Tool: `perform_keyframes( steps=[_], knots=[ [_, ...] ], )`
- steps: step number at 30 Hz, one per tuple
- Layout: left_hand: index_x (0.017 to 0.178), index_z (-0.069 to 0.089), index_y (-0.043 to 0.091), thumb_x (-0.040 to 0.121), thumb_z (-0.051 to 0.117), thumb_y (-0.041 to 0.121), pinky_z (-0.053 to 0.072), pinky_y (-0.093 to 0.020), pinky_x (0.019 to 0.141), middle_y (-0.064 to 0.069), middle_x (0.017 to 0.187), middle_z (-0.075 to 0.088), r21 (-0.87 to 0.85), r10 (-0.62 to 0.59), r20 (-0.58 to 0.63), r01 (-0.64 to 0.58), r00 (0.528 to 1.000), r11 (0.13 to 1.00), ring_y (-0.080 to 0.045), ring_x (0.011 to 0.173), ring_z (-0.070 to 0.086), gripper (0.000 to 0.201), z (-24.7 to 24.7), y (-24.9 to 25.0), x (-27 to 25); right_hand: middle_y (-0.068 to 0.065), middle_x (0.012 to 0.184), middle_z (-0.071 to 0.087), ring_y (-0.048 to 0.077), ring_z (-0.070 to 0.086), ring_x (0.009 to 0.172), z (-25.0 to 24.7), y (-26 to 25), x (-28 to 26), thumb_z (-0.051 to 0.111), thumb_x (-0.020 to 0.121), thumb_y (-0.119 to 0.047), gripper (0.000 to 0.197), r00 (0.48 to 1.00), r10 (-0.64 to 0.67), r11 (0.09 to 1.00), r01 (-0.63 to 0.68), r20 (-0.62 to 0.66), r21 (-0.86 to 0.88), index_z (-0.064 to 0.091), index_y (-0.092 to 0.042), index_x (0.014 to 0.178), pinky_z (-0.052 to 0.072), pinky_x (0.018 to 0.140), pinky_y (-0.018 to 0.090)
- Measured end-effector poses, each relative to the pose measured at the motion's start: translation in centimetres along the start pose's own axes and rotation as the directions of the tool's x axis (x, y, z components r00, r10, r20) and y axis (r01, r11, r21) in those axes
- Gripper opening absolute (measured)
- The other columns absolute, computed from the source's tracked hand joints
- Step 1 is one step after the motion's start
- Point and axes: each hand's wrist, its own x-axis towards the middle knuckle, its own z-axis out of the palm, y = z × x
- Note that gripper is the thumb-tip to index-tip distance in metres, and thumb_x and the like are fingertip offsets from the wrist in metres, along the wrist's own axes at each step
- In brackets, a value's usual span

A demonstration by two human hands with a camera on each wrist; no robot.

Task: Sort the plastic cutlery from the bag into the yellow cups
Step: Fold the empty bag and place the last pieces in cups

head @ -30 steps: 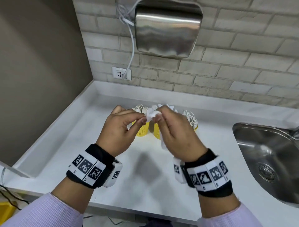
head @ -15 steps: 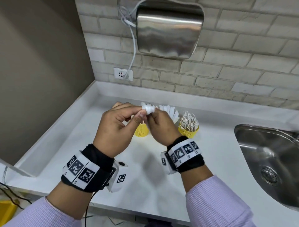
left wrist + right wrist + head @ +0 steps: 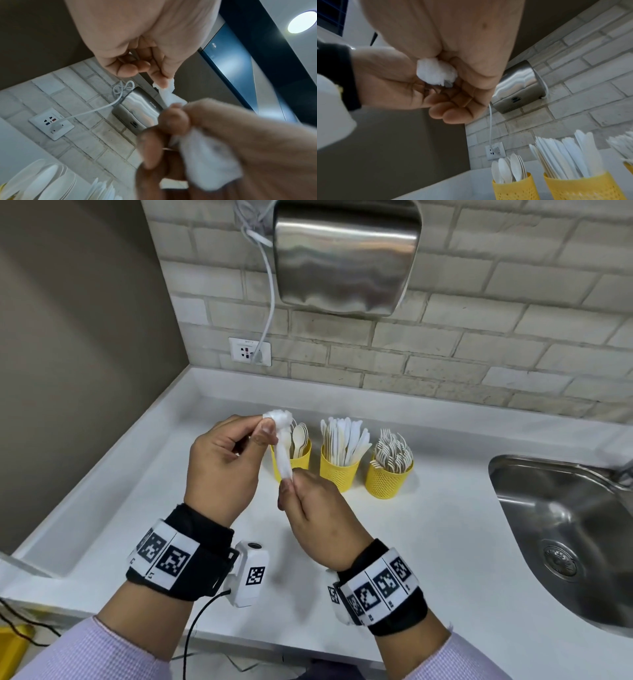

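A crumpled white plastic bag [image 3: 283, 453] is stretched into a twisted strip between my hands above the counter. My left hand [image 3: 265, 426] pinches its wadded upper end. My right hand [image 3: 289, 479] pinches the lower end, closer to me. Behind them stand three yellow cups in a row: spoons [image 3: 294, 463], knives [image 3: 337, 474] and forks [image 3: 387, 479]. In the right wrist view the bag wad [image 3: 435, 73] sits between the fingers, with the spoon cup [image 3: 513, 186] and knife cup [image 3: 582, 186] below. In the left wrist view the bag [image 3: 171, 97] runs between both hands.
The white counter [image 3: 411, 542] ends in a steel sink [image 3: 565, 525] at the right. A steel hand dryer [image 3: 346, 258] hangs on the brick wall, its cable plugged into a socket [image 3: 249, 350]. A brown wall closes off the left side.
My hands have drawn apart: the right one came down and toward me, pulling the bag into a strip. All three cups now show behind the hands.
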Motion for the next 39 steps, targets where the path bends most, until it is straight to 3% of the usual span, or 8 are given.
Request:
perform_keyframes(
  steps=[6, 14, 18, 22, 27, 32, 35, 39],
  knots=[
    [0.09, 0.073, 0.037, 0.099, 0.063, 0.032, 0.054, -0.045, 0.08, 0.006, 0.086, 0.071, 0.07, 0.009, -0.026, -0.008, 1.0, 0.998, -0.03, 0.086, 0.065, 0.014, 0.3, -1.1, 0.2, -0.003, 0.069, 0.036, 0.019, 0.032, 0.063, -2.1, -1.7, -0.8, 0.042, 0.104, -0.019, 0.031, 0.998, -0.057, 0.995, 0.057, 0.005, -0.087, 0.035, -0.014, 0.075, 0.024, 0.062, 0.032],
    [0.101, 0.073, 0.04, 0.097, 0.061, 0.036, 0.047, -0.032, 0.072, 0.02, 0.081, 0.067, 0.223, 0.087, 0.025, -0.091, 0.996, 0.971, -0.02, 0.077, 0.057, 0.013, 0.5, -1.6, -0.2, -0.003, 0.077, 0.043, 0.024, 0.048, 0.07, -6.5, -3.2, 1.1, 0.038, 0.106, -0.033, 0.034, 0.956, -0.261, 0.93, 0.212, -0.134, -0.301, 0.048, -0.015, 0.079, 0.038, 0.061, 0.037],
    [0.099, 0.077, 0.027, 0.097, 0.06, 0.033, 0.045, -0.024, 0.071, 0.015, 0.08, 0.066, 0.267, 0.113, 0.14, -0.148, 0.984, 0.952, -0.015, 0.078, 0.057, 0.019, 0.5, -1.1, -0.7, -0.002, 0.079, 0.049, 0.026, 0.053, 0.075, -8.9, -3.1, 3.4, 0.041, 0.105, -0.036, 0.038, 0.93, -0.32, 0.902, 0.242, -0.18, -0.357, 0.058, -0.011, 0.082, 0.046, 0.063, 0.04],
    [0.09, 0.075, 0.029, 0.098, 0.059, 0.031, 0.043, -0.019, 0.072, 0.011, 0.079, 0.066, 0.14, 0.101, 0.271, -0.143, 0.957, 0.98, -0.017, 0.079, 0.059, 0.018, 0.3, 0.0, -1.4, -0.005, 0.078, 0.051, 0.024, 0.052, 0.074, -10.2, -1.7, 5.8, 0.044, 0.106, -0.035, 0.036, 0.937, -0.295, 0.915, 0.221, -0.186, -0.339, 0.058, -0.012, 0.083, 0.048, 0.064, 0.043],
    [0.09, 0.076, 0.022, 0.096, 0.059, 0.036, 0.047, -0.04, 0.074, -0.002, 0.082, 0.065, -0.134, 0.052, 0.298, -0.012, 0.953, 0.991, -0.028, 0.08, 0.06, 0.023, -0.1, 1.1, -1.7, 0.0, 0.07, 0.056, 0.02, 0.053, 0.066, -8.2, 0.8, 6.7, 0.048, 0.107, -0.03, 0.036, 0.969, -0.183, 0.979, 0.164, -0.167, -0.118, 0.058, -0.008, 0.081, 0.044, 0.064, 0.036],
    [0.096, 0.075, 0.016, 0.096, 0.059, 0.03, 0.047, -0.024, 0.078, 0.007, 0.079, 0.065, -0.269, 0.055, 0.244, 0.013, 0.968, 0.963, -0.01, 0.077, 0.058, 0.022, -0.7, 1.7, -1.1, -0.003, 0.065, 0.053, 0.007, 0.048, 0.061, -4.1, 1.2, 4.6, 0.04, 0.108, -0.034, 0.041, 0.984, -0.047, 0.996, 0.061, -0.174, 0.071, 0.061, -0.008, 0.085, 0.038, 0.06, 0.028],
    [0.095, 0.073, 0.007, 0.099, 0.058, 0.02, 0.046, -0.022, 0.077, 0.003, 0.078, 0.065, -0.275, 0.018, 0.203, 0.04, 0.979, 0.961, -0.009, 0.076, 0.058, 0.021, -0.8, 1.3, -0.7, -0.005, 0.064, 0.043, 0.011, 0.039, 0.059, -1.6, 0.1, 2.6, 0.034, 0.108, -0.032, 0.038, 0.978, 0.003, 0.997, 0.012, -0.21, 0.072, 0.052, -0.011, 0.081, 0.032, 0.061, 0.031],
    [0.094, 0.07, -0.006, 0.101, 0.056, 0.007, 0.046, -0.016, 0.076, 0.01, 0.074, 0.065, -0.241, -0.06, 0.151, 0.096, 0.987, 0.966, -0.001, 0.072, 0.058, 0.02, -0.3, 0.5, -0.7, 0.0, 0.076, 0.048, 0.02, 0.045, 0.069, 0.4, -0.8, 0.5, 0.027, 0.107, -0.038, 0.039, 0.991, 0.017, 1.0, -0.013, -0.136, 0.027, 0.049, -0.009, 0.092, 0.039, 0.066, 0.038]
  ],
)
